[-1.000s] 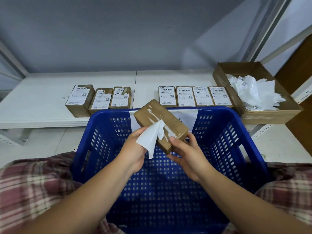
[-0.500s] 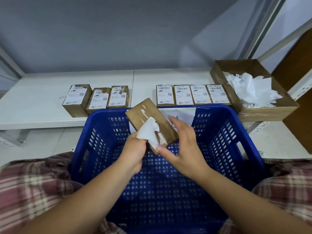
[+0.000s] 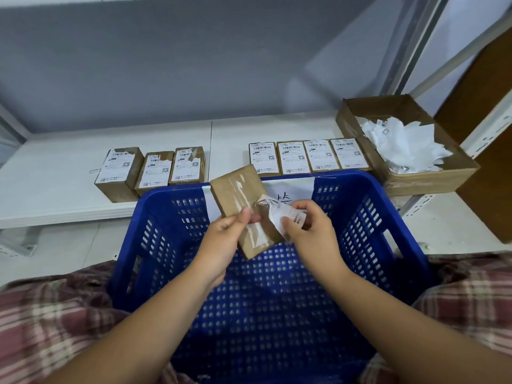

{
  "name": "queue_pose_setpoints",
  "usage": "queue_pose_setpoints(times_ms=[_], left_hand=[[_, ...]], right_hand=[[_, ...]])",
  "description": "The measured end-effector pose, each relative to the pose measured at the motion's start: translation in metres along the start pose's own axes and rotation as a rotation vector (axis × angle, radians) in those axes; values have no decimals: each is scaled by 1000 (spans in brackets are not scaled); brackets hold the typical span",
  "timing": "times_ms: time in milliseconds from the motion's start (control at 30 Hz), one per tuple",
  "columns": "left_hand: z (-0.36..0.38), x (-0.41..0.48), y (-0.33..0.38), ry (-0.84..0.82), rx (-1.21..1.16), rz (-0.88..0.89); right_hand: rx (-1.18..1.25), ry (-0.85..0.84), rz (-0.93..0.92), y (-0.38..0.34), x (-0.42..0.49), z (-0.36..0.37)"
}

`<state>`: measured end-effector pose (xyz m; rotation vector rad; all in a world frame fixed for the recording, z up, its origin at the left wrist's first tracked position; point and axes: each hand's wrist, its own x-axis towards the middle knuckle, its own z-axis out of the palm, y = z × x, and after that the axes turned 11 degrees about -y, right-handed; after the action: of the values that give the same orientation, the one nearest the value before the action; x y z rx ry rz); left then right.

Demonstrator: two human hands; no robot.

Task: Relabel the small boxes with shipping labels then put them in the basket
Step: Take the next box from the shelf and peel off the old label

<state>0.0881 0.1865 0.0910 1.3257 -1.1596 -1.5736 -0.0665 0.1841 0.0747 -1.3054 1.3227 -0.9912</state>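
White shelf (image 3: 55, 167) carried seven labelled boxes behind our blue basket (image 3: 388, 217). Our left hand (image 3: 221, 239) gripped the bare box (image 3: 243, 206); right hand (image 3: 310, 231) fingers pinched a crumpled label (image 3: 279, 210), its print unreadable.

Basket (image 3: 360, 189) before shelf (image 3: 55, 173), carton (image 3: 432, 178) right of boxes (image 3: 307, 156)

A packing or stockroom: white metal shelving (image 3: 483, 139), rows of small labelled brown cardboard boxes (image 3: 293, 157) on a white worktop (image 3: 55, 173), and a blue perforated plastic basket (image 3: 388, 217).
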Motion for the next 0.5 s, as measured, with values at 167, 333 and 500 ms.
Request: queue_pose_setpoints(times_ms=[167,333,500], left_hand=[[-5,7,1,11,13,35],[-8,22,7,32,-15,143],[4,51,9,111,91,220]], right_hand=[[299,102,108,-2,9,-11],[491,273,187,-14,29,-38],[553,357,184,-18,57,-67]])
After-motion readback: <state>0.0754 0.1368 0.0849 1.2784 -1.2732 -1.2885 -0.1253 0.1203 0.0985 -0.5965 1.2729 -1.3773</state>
